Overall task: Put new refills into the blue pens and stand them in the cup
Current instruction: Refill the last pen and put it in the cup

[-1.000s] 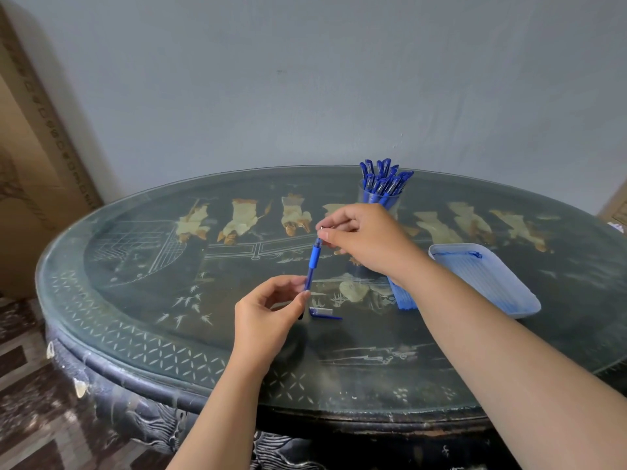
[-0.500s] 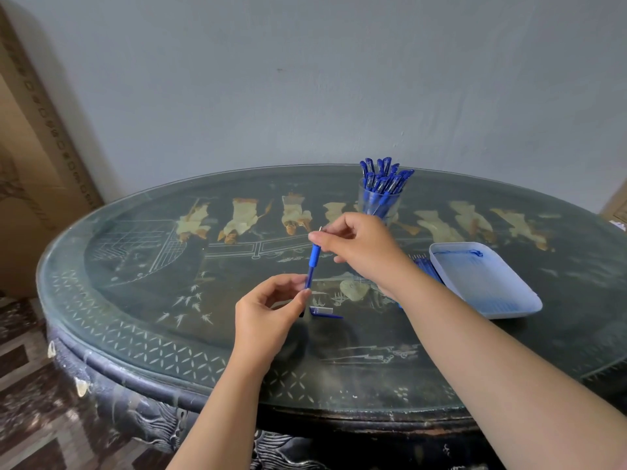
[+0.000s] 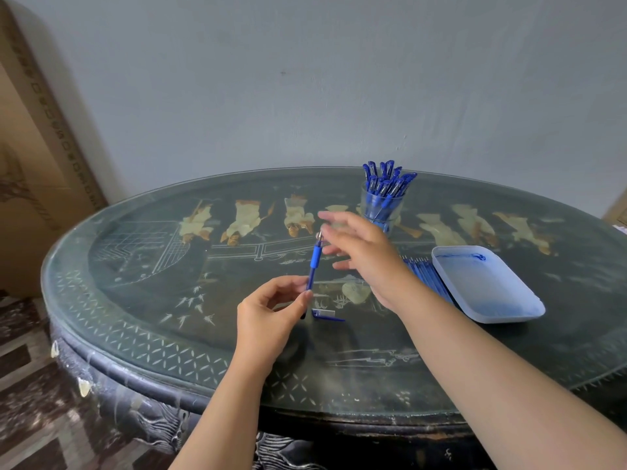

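My left hand (image 3: 271, 310) pinches a blue pen (image 3: 314, 262) by its lower barrel and holds it nearly upright, metal tip up. Just to the right of the tip, my right hand (image 3: 359, 252) hovers with fingers spread and blurred, holding nothing. A blue pen cap (image 3: 327, 315) lies on the table right of my left hand. A clear cup (image 3: 381, 206) with several blue capped pens stands behind my right hand. A row of blue refills (image 3: 425, 274) lies to the right, partly hidden by my right forearm.
A pale blue plastic tray (image 3: 488, 283) with blue ink smears sits right of the refills. The dark oval table (image 3: 152, 300) has a glass top with inlaid figures. A cardboard box (image 3: 30, 164) leans at the left wall. Patterned floor lies below left.
My right hand let go of the pen's tip, opened and drew slightly to the right. The left hand still holds the pen in place.
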The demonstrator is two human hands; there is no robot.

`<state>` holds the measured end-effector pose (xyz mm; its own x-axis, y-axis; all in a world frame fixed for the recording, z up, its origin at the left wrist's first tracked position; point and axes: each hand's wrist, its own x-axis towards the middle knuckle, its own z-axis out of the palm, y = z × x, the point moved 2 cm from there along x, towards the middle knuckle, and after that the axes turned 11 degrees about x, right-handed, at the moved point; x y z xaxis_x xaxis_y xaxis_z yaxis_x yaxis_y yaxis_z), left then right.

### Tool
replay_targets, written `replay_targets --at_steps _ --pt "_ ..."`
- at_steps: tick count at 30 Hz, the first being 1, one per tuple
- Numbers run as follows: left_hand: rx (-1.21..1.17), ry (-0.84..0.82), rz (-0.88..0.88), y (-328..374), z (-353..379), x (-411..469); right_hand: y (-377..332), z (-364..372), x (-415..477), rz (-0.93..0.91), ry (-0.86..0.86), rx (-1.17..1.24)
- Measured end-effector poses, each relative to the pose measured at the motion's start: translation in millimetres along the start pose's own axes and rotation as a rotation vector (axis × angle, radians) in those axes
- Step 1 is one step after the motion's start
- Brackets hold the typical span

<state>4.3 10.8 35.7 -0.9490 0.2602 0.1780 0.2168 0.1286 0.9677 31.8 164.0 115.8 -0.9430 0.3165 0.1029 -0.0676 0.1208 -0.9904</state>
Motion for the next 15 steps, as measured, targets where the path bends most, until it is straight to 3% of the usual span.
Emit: replay_targets --at_steps 4,9,13,15 --pt "0.029 -0.005 0.010 -0.1 -0.1 0.1 2.8 1.4 -0.3 -0.057 0.096 -0.088" --pt "0.029 -0.007 0.008 -0.3 0.2 0.3 2.0 2.0 -0.8 -0.013 -0.002 0.026" --pt "0.031 -0.005 0.011 -0.5 0.3 0.3 6.0 2.8 0.2 -0.049 0.107 -0.041" --pt "0.016 -0.003 0.002 -0.5 0.8 0.7 6.9 2.9 0.1 -0.011 0.075 0.027"
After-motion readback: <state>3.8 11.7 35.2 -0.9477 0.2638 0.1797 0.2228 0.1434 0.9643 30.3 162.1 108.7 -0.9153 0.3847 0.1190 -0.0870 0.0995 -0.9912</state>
